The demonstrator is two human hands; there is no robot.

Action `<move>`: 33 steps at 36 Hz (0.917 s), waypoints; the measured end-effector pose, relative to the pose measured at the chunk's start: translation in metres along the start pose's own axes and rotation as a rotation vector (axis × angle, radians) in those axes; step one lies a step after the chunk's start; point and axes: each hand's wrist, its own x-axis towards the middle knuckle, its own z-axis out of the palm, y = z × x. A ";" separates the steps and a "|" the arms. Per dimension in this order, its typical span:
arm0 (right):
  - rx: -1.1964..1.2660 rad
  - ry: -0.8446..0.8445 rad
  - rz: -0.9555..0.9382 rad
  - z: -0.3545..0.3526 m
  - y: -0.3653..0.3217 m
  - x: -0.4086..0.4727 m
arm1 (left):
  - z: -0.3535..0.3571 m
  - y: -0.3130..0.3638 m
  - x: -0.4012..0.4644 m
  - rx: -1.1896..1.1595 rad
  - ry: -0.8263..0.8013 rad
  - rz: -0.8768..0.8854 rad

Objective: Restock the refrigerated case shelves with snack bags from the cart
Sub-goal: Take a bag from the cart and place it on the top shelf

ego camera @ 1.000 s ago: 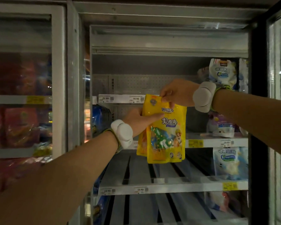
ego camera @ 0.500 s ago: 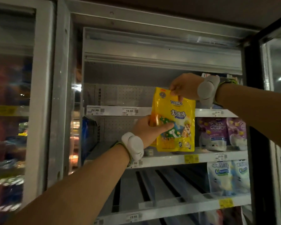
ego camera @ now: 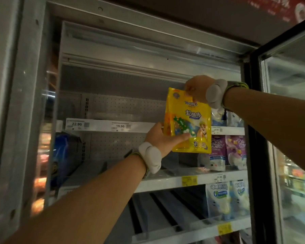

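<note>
the yellow snack bag (ego camera: 188, 120) hangs upright at centre right of the frame, in front of the upper shelf edge (ego camera: 109, 125), with the right hand (ego camera: 197, 88) pinching its top seam and the left hand (ego camera: 163, 138) curled round its lower left side, thumb across the front. it looks light, soft and glossy, so likely slippery; top seam and lower edge seem the surest holds. white and purple pouches (ego camera: 227, 150) fill the right of the dim case, beside the open glass door (ego camera: 289, 120).
</note>
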 end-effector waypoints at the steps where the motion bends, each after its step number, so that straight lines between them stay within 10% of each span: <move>1: -0.008 0.000 0.010 -0.001 0.003 0.001 | 0.003 0.002 0.003 0.007 -0.001 0.011; 33: -0.127 0.143 0.057 0.019 0.091 0.080 | 0.089 0.012 0.134 -0.002 -0.072 0.359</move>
